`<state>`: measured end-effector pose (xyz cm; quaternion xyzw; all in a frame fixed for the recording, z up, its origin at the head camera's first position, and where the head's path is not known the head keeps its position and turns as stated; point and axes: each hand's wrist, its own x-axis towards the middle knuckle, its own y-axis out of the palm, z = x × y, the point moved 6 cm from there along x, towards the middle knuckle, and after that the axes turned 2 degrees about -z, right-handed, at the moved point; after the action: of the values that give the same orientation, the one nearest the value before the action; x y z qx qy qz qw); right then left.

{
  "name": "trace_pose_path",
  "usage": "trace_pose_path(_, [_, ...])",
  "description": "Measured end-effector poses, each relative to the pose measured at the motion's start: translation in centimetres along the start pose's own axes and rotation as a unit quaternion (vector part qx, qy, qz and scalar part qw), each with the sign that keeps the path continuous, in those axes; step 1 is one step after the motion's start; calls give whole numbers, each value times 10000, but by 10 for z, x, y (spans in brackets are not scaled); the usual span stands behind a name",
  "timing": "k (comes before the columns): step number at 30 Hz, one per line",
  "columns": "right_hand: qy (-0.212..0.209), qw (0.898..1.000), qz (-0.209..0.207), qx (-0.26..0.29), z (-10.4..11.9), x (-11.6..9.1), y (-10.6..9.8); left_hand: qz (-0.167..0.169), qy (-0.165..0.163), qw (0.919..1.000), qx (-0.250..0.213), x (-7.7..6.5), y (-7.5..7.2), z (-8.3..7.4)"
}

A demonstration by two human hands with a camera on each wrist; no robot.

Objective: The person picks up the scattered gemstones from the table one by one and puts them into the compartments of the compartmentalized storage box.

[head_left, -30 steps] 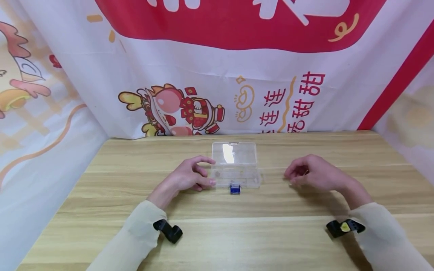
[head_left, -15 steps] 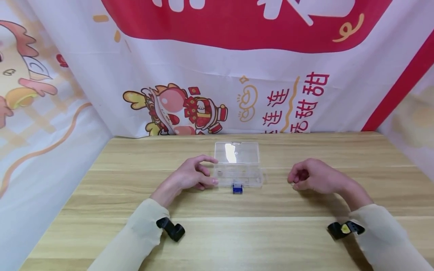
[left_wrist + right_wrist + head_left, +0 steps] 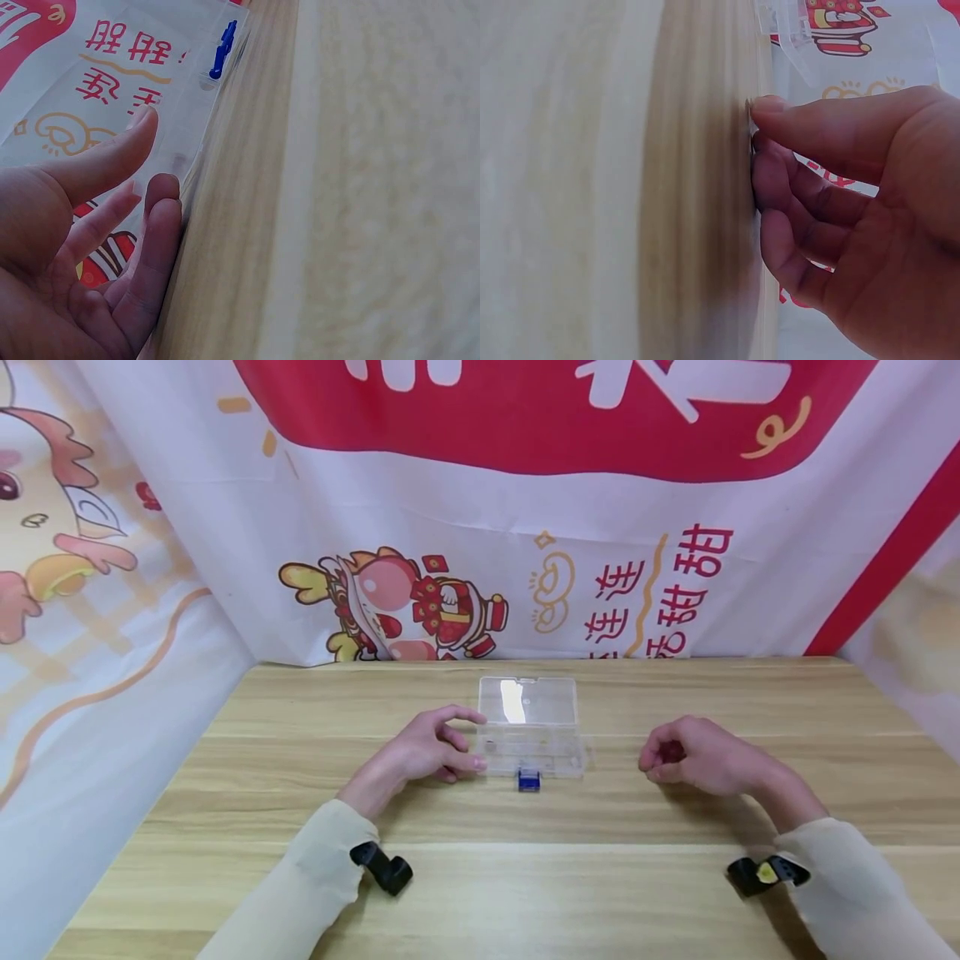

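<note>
A clear plastic box [image 3: 540, 745] stands on the table with its lid [image 3: 551, 702] folded back. On its front edge hangs a blue latch [image 3: 528, 781], which the left wrist view shows as a narrow blue strip [image 3: 223, 51]. My left hand [image 3: 426, 747] touches the box's left end, its thumb and forefinger spread along that side. To the right of the box, my right hand [image 3: 701, 758] is low over the table with curled fingers. Between its thumb and fingertips, the right wrist view shows the edge of a small thin piece [image 3: 748, 109]; its kind is hidden.
The wooden table [image 3: 480, 893] reaches back to a printed red and white cloth [image 3: 450, 493]. Cloth also hangs at both sides. A black wrist camera sits on the left sleeve [image 3: 300, 868] and another on the right sleeve [image 3: 847, 877].
My right hand's fingers have closed in at the table surface; a pale bit showed by the thumb half a second ago. My left hand stays at the box. The head view shifted slightly.
</note>
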<state>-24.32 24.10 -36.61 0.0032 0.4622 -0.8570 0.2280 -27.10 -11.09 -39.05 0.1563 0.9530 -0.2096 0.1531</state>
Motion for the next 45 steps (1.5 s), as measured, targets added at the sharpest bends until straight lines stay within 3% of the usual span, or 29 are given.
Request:
trace_pose_path(17, [-429, 9949, -835, 372, 34, -1, -5, 36, 25, 9999, -106, -1, 2, -1])
trace_pose_path(26, [-608, 9896, -793, 1033, 52, 4, 4, -8, 47, 10000, -34, 0, 2, 0])
trace_pose_path(35, [-520, 9899, -789, 1058, 68, 15, 14, 16, 62, 10000, -48, -1, 2, 0])
trace_pose_path(45, [-729, 9879, -833, 1084, 89, 27, 20, -27, 36, 10000, 8, -1, 1, 1])
